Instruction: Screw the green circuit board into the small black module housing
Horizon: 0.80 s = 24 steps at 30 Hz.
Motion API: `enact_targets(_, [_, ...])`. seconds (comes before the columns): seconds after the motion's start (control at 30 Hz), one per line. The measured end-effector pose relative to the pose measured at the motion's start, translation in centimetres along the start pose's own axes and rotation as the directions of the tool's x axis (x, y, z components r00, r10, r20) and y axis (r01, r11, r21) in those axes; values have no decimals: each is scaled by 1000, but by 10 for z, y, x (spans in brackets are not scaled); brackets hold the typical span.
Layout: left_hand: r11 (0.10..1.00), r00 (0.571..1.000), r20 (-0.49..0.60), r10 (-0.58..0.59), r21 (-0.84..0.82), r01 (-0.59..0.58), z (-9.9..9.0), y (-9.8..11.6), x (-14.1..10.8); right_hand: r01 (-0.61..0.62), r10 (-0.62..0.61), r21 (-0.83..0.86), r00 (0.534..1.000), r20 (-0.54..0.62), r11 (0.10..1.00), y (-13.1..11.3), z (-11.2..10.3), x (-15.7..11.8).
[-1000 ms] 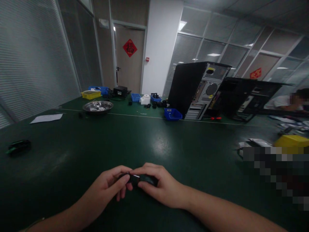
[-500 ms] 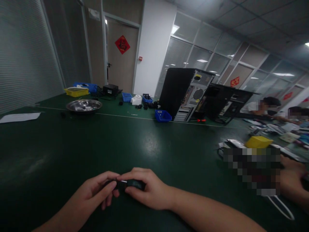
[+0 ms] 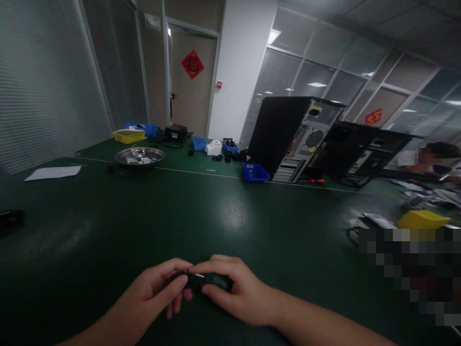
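Observation:
Near the front of the green table (image 3: 151, 216), my two hands meet over small dark parts. The fingers of my left hand (image 3: 158, 288) are pinched around a small black piece (image 3: 192, 282). My right hand (image 3: 245, 290) curls around a smooth, rounded black object (image 3: 221, 281). A short silvery strip shows between the two dark things, and whether they are one joined item I cannot tell. My right index fingertip reaches across to touch the piece in my left hand. Fingers and poor light hide most of both parts.
A metal bowl (image 3: 139, 157) with small parts stands back left, beside a paper sheet (image 3: 54, 172). A blue bin (image 3: 255, 173) sits before a black computer tower (image 3: 281, 139). A yellow bin (image 3: 423, 219) is at right. A dark object (image 3: 11, 218) lies at the left edge.
The view has turned left, so everything sits further right and a dark object appears at the left edge. Another person's hand at the right has left view. My hands keep the same grip.

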<state>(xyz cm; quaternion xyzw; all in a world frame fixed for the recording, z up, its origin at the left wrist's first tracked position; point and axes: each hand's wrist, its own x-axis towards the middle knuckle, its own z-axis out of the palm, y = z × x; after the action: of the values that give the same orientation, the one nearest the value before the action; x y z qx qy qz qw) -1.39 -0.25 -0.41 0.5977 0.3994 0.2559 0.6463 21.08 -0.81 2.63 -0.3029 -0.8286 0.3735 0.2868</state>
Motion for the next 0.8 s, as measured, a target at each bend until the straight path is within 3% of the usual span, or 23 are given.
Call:
enact_targets(0.23, [999, 999, -33, 38, 28, -37, -2, 11, -5, -27, 29, 64, 999, -38, 998, 2, 1, -1])
enact_targets(0.57, [995, 992, -90, 92, -24, -95, -4, 9, -4, 2, 7, 58, 987, -158, 998, 8, 13, -4])
enact_targets(0.8, [991, 985, -102, 136, 4, -136, -3, 10, -5, -81, 83, 30, 995, -53, 996, 8, 13, -3])
